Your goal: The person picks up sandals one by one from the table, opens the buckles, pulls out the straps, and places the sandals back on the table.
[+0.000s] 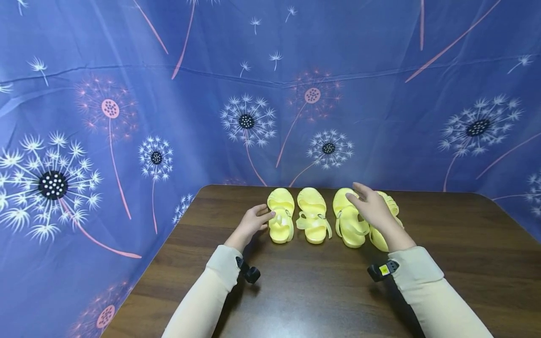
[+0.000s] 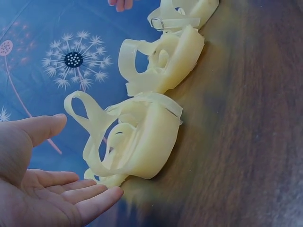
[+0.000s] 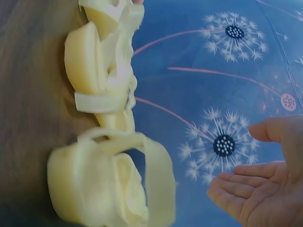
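Observation:
Several pale yellow sandals with ankle straps stand in a row on the table, heels towards me. Beside the leftmost sandal point(image 1: 280, 230) is my left hand point(image 1: 252, 224), its fingers spread and nothing held; whether the fingertips touch the sandal I cannot tell. To its right stands a second sandal point(image 1: 313, 199), its strap hanging loose. My right hand point(image 1: 372, 209) is raised over the two right-hand sandals, fingers extended and palm turned inward. It partly hides the third sandal point(image 1: 351, 230) and the rightmost sandal point(image 1: 390, 203). The right wrist view shows that hand point(image 3: 265, 184) apart from the sandals.
The dark brown wooden table point(image 1: 287, 291) has its far edge just behind the toes of the sandals. Beyond it hangs a blue cloth point(image 1: 380, 94) printed with dandelions. A small black camera is strapped to each wrist.

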Demonstrator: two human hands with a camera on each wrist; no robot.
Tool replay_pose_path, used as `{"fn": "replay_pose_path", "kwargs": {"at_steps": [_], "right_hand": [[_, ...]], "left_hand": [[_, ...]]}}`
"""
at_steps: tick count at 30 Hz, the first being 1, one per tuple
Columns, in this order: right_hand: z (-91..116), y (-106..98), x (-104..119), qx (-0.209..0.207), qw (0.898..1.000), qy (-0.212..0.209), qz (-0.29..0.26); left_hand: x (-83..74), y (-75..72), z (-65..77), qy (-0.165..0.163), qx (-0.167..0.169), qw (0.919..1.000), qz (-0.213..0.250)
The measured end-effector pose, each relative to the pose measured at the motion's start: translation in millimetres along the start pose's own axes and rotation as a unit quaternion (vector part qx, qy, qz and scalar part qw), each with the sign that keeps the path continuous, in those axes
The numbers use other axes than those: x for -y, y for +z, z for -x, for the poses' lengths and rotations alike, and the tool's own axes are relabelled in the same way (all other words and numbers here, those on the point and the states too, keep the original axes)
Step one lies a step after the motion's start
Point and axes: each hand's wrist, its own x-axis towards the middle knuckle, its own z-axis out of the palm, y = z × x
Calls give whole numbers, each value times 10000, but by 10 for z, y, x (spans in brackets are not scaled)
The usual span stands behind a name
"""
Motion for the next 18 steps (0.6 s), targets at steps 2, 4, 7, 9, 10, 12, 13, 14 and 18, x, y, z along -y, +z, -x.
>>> {"fn": "replay_pose_path", "kwargs": {"at_steps": [2,4,7,9,10,12,13,14,18], "right_hand": [[4,31,8,1,10000,34,-82],[3,52,9,-2,10000,60,-62],[-3,66,21,10,10000,80,-42],[-11,67,30,-3,10000,80,-43],[-14,68,38,5,9999,82,-68],[-18,71,57,29,9999,99,-118],[-20,74,65,44,9998,108,-142],[-23,76,71,54,9998,120,-163],[-37,90,91,61,9998,67,-170]], "left_hand": [[6,9,-2,-12,-1,10000,-28],[9,14,-1,-21,-5,10000,-78],[12,19,-2,-50,-11,10000,-74],[15,23,0,-40,3,10000,-73],[15,25,-1,-64,9,10000,-47],[20,31,1,-97,36,9999,-18],[23,34,1,-100,53,9999,-32],[25,37,2,-127,61,9999,-27],[23,57,7,-168,74,9998,-94]]}}
